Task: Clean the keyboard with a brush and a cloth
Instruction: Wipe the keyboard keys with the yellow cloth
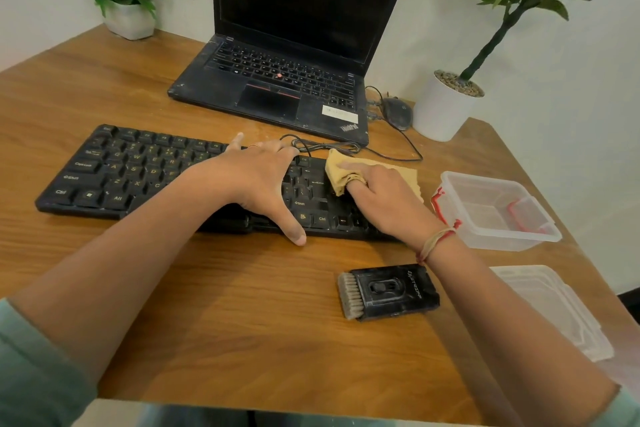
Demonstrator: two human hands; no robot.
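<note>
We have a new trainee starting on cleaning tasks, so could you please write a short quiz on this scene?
1. True or false: the brush lies on the desk, in neither hand.
2. Which hand holds the cloth? A) left B) right
3. Fill in: the left hand rests, fingers spread, on the ___.
Key: 1 true. 2 B, the right hand. 3 keyboard.

Teal-green sleeves (34,367) sit above bare forearms; a red-and-cream thread band (437,240) circles the right wrist.
</note>
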